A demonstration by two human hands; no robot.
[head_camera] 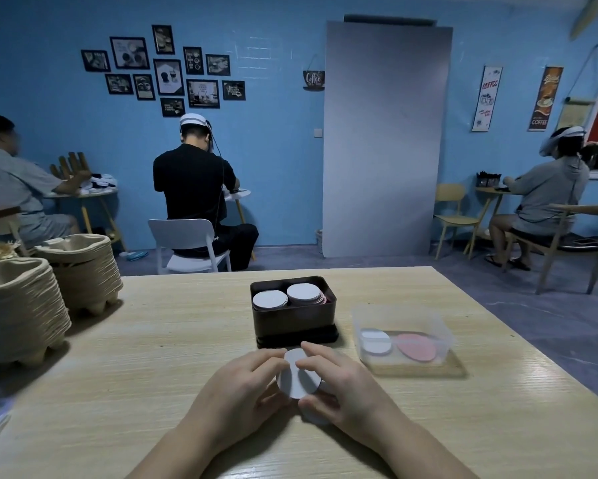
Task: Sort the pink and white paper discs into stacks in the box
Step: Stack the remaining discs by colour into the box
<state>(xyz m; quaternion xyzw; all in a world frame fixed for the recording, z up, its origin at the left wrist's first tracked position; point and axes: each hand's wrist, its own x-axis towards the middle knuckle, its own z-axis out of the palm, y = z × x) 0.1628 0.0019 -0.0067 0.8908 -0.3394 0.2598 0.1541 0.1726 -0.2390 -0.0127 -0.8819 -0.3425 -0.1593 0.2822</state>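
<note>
- White paper disc (299, 375) sits front and centre, tilted and held between both hands low over the bench (152, 357), just in front of the dark box (292, 323).
- Left hand (242, 385) has its fingers curled onto the disc's left edge.
- Right hand (342, 378) pinches the right side, fingertips on the top face and thumb at the lower edge.
- Something pale and round pokes out under the right hand. Can't tell if it's more discs.
- Dark box stands on its own lid or tray and holds two stacks side by side. The left stack (270, 300) is white on top. The right stack (304, 292) is also white on top, with pink edges showing down its right side.
- Clear plastic tub (403, 316) is just right of the dark box, with a white pile (376, 342) on its left and a pink pile (415, 346) on its right, lying flat and touching or nearly so.
- Two tall stacks of pulp trays (21, 312) sit at the bench's far-left edge.
- Three people sit at small tables along the blue wall behind.
</note>
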